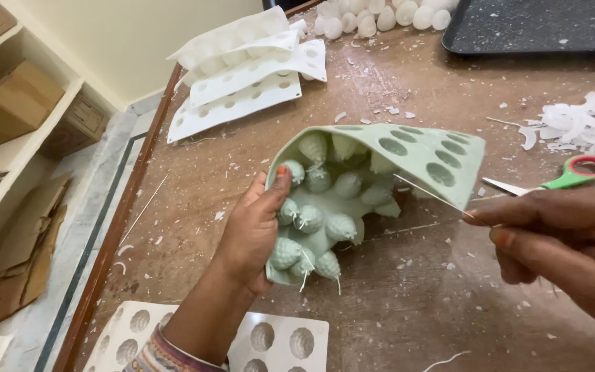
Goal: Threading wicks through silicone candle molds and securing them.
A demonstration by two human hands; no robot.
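My left hand (253, 227) grips a pale green silicone mould (418, 155), bent over so its bumpy pinecone-shaped cups face me. Short white wicks stick out of several cup tips. My right hand (559, 238) pinches a thin white wick (430, 194) that runs up toward the mould's folded edge. The hand is just right of the mould, over the brown table (394, 303).
Scissors with a green and red handle (573, 176) lie behind my right hand. White wax scraps (580, 127) sit at right, white moulds (246, 76) stacked at back left, another white mould (277, 341) near me, a dark tray (531, 27) and white wax pieces (373, 17) at the back.
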